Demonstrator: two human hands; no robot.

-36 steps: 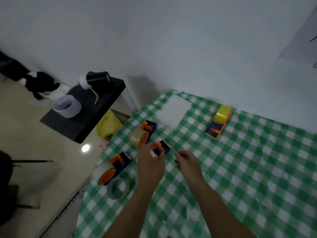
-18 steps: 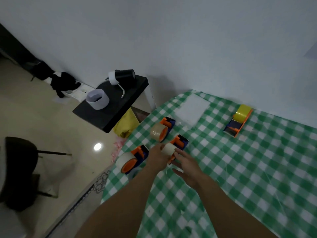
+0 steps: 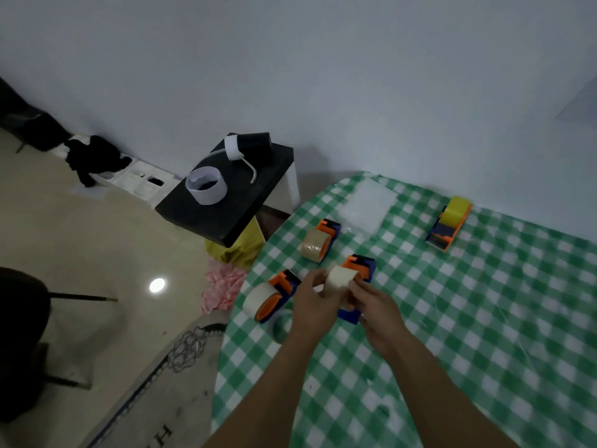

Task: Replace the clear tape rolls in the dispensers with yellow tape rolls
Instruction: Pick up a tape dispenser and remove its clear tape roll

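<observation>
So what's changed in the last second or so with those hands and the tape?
The right hand, apart a second ago, moved in leftward and now grips the clear tape roll together with the left hand, which held it already. The rear dispenser, the left dispenser and the yellow-roll dispenser stayed where they were.

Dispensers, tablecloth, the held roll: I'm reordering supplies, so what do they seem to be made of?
Dispensers: likely moulded plastic, matt; flat orange and blue colour, blocky edges. Tablecloth: probably vinyl or coated cloth; faint sheen and creases over the green check. Roll: seemingly clear film tape, pale and translucent, though blur leaves it open.
</observation>
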